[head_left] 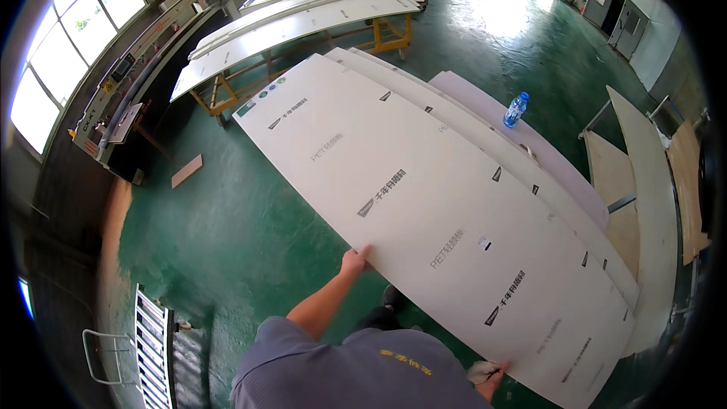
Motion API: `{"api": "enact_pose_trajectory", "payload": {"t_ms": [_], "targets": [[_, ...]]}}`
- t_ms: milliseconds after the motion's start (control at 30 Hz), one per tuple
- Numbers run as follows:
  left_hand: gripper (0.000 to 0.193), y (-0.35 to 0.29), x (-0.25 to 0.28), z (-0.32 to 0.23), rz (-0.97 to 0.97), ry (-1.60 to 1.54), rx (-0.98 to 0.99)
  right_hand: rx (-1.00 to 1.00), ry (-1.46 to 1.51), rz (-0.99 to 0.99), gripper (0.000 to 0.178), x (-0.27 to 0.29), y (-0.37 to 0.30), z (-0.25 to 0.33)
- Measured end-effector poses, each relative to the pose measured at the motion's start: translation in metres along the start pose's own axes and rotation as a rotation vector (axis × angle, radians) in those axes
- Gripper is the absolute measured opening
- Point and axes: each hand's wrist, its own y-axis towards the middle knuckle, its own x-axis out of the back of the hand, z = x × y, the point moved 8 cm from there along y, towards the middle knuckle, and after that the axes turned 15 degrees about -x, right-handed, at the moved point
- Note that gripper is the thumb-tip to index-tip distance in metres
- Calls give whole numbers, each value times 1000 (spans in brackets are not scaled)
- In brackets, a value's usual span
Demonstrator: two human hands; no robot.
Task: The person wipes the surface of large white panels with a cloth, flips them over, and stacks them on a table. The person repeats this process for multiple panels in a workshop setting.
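Observation:
A long white board with a printed film lies slantwise on top of other white boards. My left hand is closed on its near long edge, around the middle, thumb on the upper face. Farther right along the same edge, my right hand grips the board near its right end; most of its fingers are hidden under the board. Something pale and crumpled, perhaps a cloth or part of a glove, shows at that hand. A small white label sits on the board's face.
Behind the stack, a plastic bottle with a blue cap stands on a pinkish board. Another white panel rests on a yellow-framed trolley. A long machine lines the left wall. A metal roller rack stands lower left; boards lean at right.

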Motion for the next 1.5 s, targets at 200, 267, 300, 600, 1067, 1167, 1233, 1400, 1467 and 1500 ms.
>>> {"api": "enact_pose_trajectory", "payload": {"t_ms": [200, 267, 300, 600, 1067, 1167, 1233, 1400, 1467, 1500], "targets": [[56, -49, 34, -29, 300, 627, 124, -123, 8, 330, 52, -57, -5, -57], [47, -68, 19, -90, 366, 1005, -195, 58, 10, 203, 51, -64, 5, -49], [42, -86, 25, -120, 305, 1160, -403, -42, 90, 19, 52, -66, 0, -61], [59, -76, 5, -178, 564, 1169, -1430, -51, 33, 104, 40, -92, -63, -30], [31, -79, -82, -637, 998, 950, -1305, 1627, -632, -339, 28, -342, -417, 273], [22, -47, -102, -671, 757, 924, -1579, 1912, -736, -696, 39, -400, -428, 318], [39, -34, -106, -680, 328, 1042, -1904, 1940, -944, -916, 47, -448, -441, 349], [70, 25, -111, -692, 187, 896, -1934, 1399, -1327, -748, 46, -423, -379, 480], [76, 20, -109, -699, 134, 944, -1980, 1413, -1359, -759, 41, -406, -371, 495], [78, 9, -101, -703, 112, 962, -2036, 1420, -1372, -759, 38, -395, -365, 501]]}}
